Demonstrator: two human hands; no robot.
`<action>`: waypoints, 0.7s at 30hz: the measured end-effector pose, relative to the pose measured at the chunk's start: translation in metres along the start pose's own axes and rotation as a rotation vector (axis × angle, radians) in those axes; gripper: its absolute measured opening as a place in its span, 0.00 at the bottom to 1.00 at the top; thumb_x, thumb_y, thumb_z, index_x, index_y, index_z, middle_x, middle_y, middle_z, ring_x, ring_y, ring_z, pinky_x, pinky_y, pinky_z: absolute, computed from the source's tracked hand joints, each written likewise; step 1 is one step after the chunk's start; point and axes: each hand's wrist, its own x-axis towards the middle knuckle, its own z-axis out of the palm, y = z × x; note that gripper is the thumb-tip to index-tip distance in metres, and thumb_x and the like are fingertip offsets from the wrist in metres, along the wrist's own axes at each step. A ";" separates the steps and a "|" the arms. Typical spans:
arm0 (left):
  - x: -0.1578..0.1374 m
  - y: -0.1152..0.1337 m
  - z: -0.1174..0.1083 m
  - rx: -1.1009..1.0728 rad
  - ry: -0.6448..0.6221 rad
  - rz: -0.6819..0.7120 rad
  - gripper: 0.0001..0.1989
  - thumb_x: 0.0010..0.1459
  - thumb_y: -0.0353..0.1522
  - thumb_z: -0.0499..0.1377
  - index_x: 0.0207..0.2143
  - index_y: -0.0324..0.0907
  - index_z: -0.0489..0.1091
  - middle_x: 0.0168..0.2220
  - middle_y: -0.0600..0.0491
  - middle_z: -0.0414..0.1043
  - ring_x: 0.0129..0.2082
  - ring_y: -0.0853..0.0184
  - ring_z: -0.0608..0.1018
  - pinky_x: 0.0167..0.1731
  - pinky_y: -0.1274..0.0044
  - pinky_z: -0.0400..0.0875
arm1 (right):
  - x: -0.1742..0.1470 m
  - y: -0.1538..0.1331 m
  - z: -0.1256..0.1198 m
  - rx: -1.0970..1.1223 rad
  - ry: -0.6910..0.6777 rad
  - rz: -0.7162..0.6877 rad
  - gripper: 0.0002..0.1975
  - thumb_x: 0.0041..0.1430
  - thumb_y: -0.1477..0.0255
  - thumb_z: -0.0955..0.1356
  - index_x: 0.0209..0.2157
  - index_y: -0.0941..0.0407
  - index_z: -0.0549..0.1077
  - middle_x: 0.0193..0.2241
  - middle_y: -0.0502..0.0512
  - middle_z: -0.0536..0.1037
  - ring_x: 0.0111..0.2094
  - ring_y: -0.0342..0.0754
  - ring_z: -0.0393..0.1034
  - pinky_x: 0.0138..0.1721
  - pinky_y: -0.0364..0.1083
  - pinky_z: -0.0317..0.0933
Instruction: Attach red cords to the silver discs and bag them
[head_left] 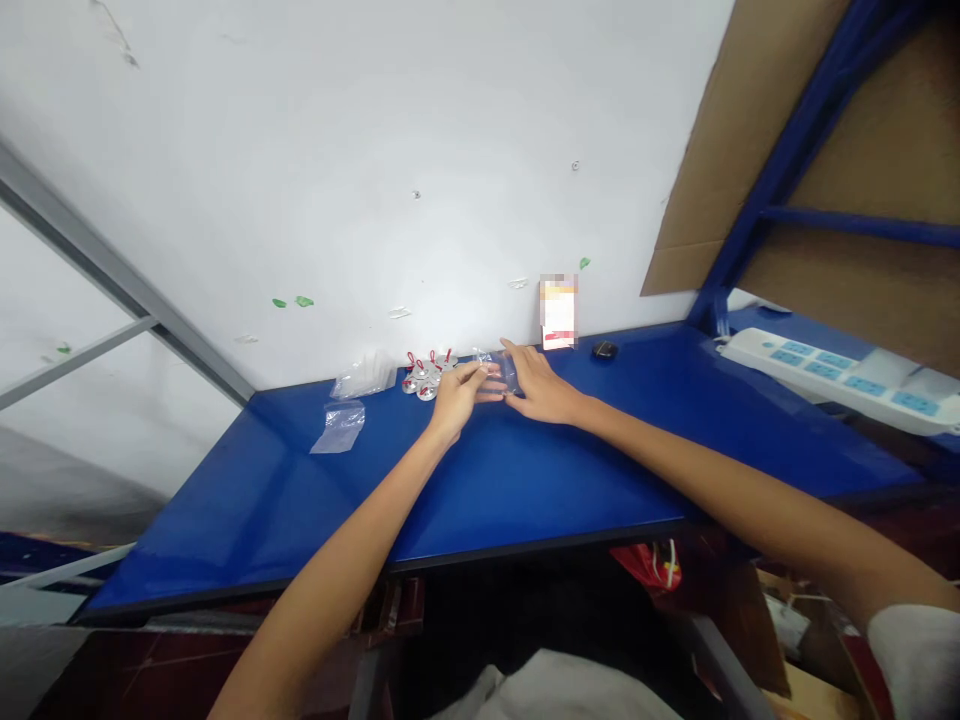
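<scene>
Clear bag (511, 374): between my two hands, just above or on the back part of the blue table; glare and fingers hide whether anything is inside
Left hand (456, 396): thumb and forefinger closed together on the bag's left side, the other fingers reaching loosely beneath it
Right hand (544, 386): spread, thumb well apart from the forefinger, at the bag's right edge; I cannot tell how firmly it grips
Step in hand: I judge that I am handling this one bag, opening or straightening it, though I cannot tell which
Next move calls for: in my judgement, a steady pinch on the left and a light right hand, since thin film slips and creases easily
Metal discs with red loops (426, 386): clustered just beyond my left hand, close to the wall (480, 200)
Bag pile (366, 374): left of the discs, with a single flat bag (339, 428) lying in front of it
Blue table (517, 490): under all of these, its back edge along the wall
Upright card (559, 318): against the wall beyond my right hand, a small black object (604, 350) to its right
Power strip (832, 372): far right, well apart from my hands
</scene>
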 end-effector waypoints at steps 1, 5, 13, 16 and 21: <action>0.000 0.000 0.000 -0.009 -0.022 -0.001 0.17 0.64 0.42 0.68 0.43 0.36 0.79 0.45 0.42 0.82 0.38 0.60 0.86 0.39 0.69 0.85 | 0.000 0.000 0.000 0.022 -0.004 0.012 0.48 0.61 0.69 0.70 0.76 0.58 0.43 0.62 0.72 0.67 0.62 0.71 0.63 0.63 0.73 0.61; -0.002 -0.005 0.003 0.002 -0.056 -0.006 0.18 0.58 0.41 0.72 0.44 0.37 0.78 0.41 0.44 0.82 0.36 0.62 0.86 0.36 0.71 0.85 | 0.002 -0.004 -0.003 0.066 0.031 -0.024 0.42 0.58 0.69 0.73 0.70 0.56 0.53 0.58 0.71 0.67 0.61 0.69 0.64 0.61 0.68 0.64; -0.002 -0.005 0.003 0.070 -0.086 -0.035 0.16 0.54 0.37 0.73 0.42 0.37 0.80 0.33 0.49 0.80 0.29 0.68 0.80 0.24 0.80 0.74 | 0.004 -0.011 -0.007 0.028 0.040 -0.099 0.30 0.59 0.67 0.73 0.59 0.56 0.62 0.52 0.67 0.71 0.53 0.66 0.68 0.53 0.62 0.66; -0.002 -0.004 0.003 0.100 -0.084 -0.030 0.14 0.55 0.38 0.71 0.41 0.38 0.81 0.30 0.51 0.78 0.25 0.70 0.76 0.23 0.79 0.72 | 0.005 -0.011 -0.008 -0.007 0.037 -0.125 0.28 0.59 0.65 0.73 0.57 0.56 0.63 0.52 0.67 0.72 0.52 0.65 0.69 0.51 0.61 0.66; -0.001 -0.005 0.002 0.089 -0.075 -0.023 0.16 0.54 0.41 0.73 0.37 0.38 0.82 0.27 0.52 0.77 0.24 0.68 0.76 0.23 0.78 0.71 | 0.006 -0.012 -0.012 -0.057 0.033 -0.075 0.28 0.59 0.60 0.74 0.54 0.56 0.64 0.49 0.67 0.73 0.50 0.66 0.69 0.50 0.60 0.65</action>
